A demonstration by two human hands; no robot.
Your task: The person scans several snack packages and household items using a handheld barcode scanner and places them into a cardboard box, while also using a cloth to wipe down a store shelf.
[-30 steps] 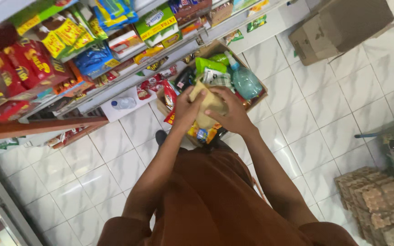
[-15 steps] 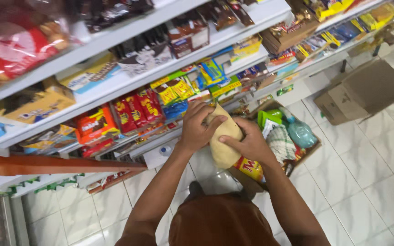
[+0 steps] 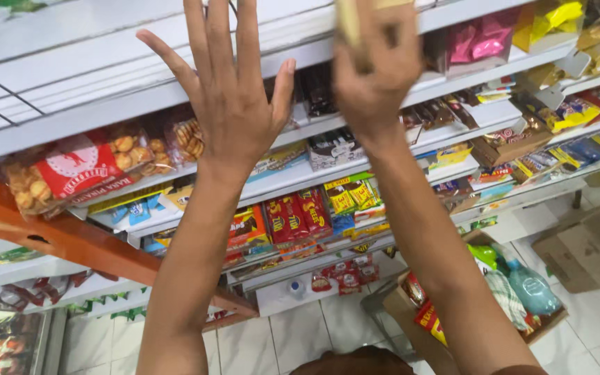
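Right hand: the right hand [image 3: 376, 66] is raised to the front edge of the top shelf [image 3: 92, 62], fingers curled tight around a pale yellow packet [image 3: 351, 21] whose upper part runs out of the picture.
Left hand: the left hand [image 3: 227, 90] is lifted just beside it, holding nothing, fingers spread and straight, the palm turned toward the same shelf edge.
Packet's place: level with the lip of the top shelf, still in the grip; whether any of it rests on the shelf cannot be told.
Shelf below: clear bags of round biscuits [image 3: 71, 173] lie toward its left end, dark packets behind the wrists.
Lower shelves: red and yellow snack packs [image 3: 293, 215] stand in rows along the front edges.
Floor: an open cardboard box [image 3: 480, 305] with green and blue goods sits on the white tiles near the shelving's foot.
Progress, as I judge it: the packet is up at shelf height but not set down; placing and letting go remain, and the box looks part full.
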